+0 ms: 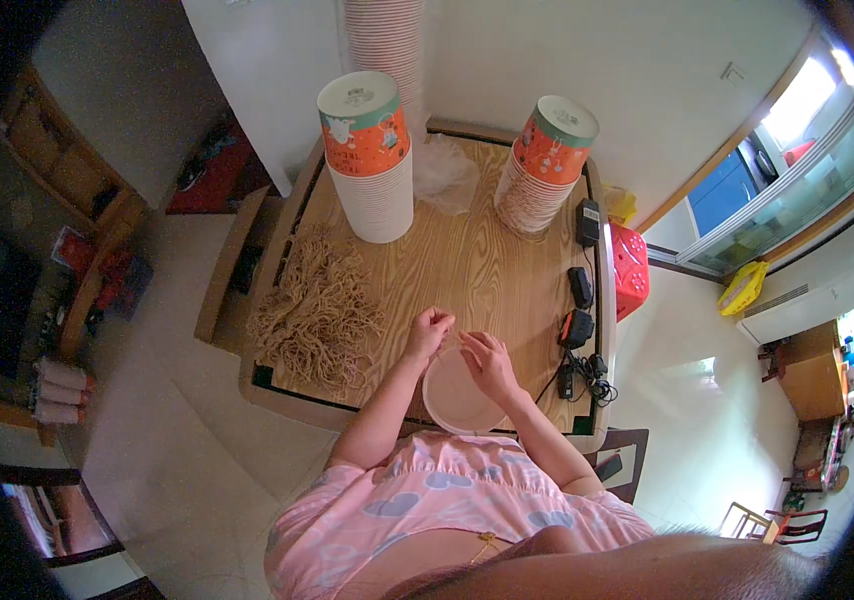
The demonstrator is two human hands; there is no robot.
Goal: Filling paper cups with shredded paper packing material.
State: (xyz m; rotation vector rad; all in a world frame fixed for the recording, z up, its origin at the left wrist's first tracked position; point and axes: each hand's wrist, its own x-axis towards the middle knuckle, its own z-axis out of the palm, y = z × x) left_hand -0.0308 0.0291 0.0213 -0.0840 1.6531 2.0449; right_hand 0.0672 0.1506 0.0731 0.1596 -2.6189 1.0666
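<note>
Two bare hands meet at the far rim of a pale round tub [453, 402] in the head view, our landmark. Our left hand [432, 332] is just beyond the rim, fingertips drawn together in a pinch; our right hand [488, 368] overlaps the tub's far right side, fingers bent. Whether either grips a thin strand, we cannot tell. Round as the tub is, we read no long axis. Left of it lies a heap of brown twine [317, 315], nearer our left hand. Room for moving runs beyond the tub, between two paper-tub stacks, taller [379, 195] and shorter [544, 170]; black adapters [576, 328] lie right, the table edge just this side.
</note>
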